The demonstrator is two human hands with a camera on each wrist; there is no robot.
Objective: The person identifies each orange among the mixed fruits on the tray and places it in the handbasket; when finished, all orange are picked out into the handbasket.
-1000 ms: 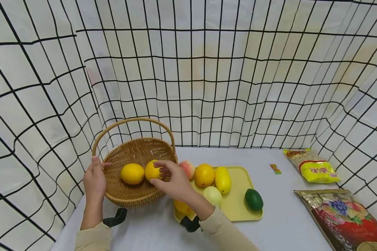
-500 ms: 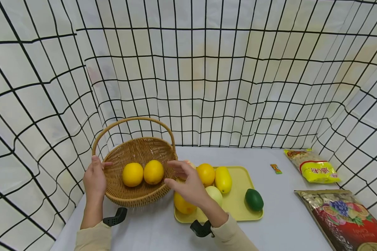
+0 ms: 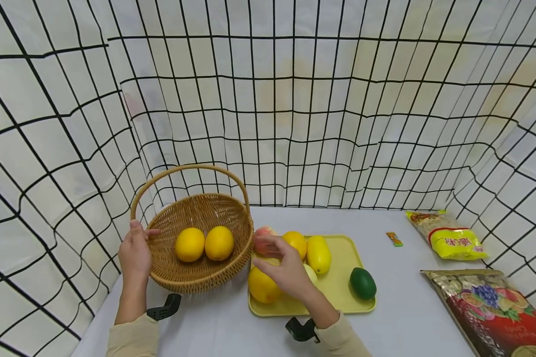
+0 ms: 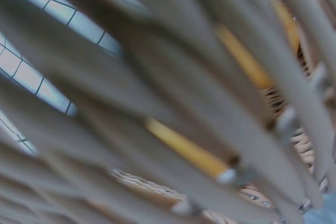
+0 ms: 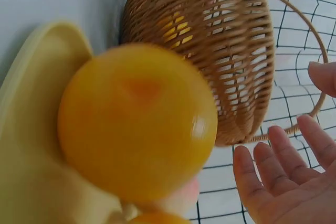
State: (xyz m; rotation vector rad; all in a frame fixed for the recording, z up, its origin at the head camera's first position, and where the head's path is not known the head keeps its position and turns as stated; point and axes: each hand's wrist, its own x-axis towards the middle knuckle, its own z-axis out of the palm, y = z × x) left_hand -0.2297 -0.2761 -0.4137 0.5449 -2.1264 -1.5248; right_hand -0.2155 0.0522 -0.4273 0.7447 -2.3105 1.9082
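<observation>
My left hand [image 3: 135, 253] grips the left rim of a wicker basket [image 3: 201, 285], near the foot of its arched handle. Two yellow-orange round fruits [image 3: 189, 245] lie side by side inside it. Woven strands fill the left wrist view, with slivers of yellow fruit [image 4: 189, 150] between them. My right hand [image 3: 288, 267] hovers above the yellow tray [image 3: 339, 297], holding nothing, its fingers spread and slightly bent in the right wrist view. Below and beside it are a large orange fruit [image 3: 262, 285], a peach [image 3: 264, 239] and another orange [image 3: 296, 243]; it partly covers a pale green fruit [image 3: 310, 272].
A yellow oblong fruit [image 3: 319, 254] and a dark green avocado [image 3: 363, 283] also lie on the tray. Farther right are a small wrapped snack [image 3: 394, 239], a yellow-labelled packet [image 3: 451, 240] and a large red bag [image 3: 496, 302]. Black-gridded white sheeting [image 3: 272, 99] encloses the table.
My right hand has drawn back from the right-hand fruit in the basket, moving right over the tray. The two basket fruits have settled against each other. The left hand stays on the rim.
</observation>
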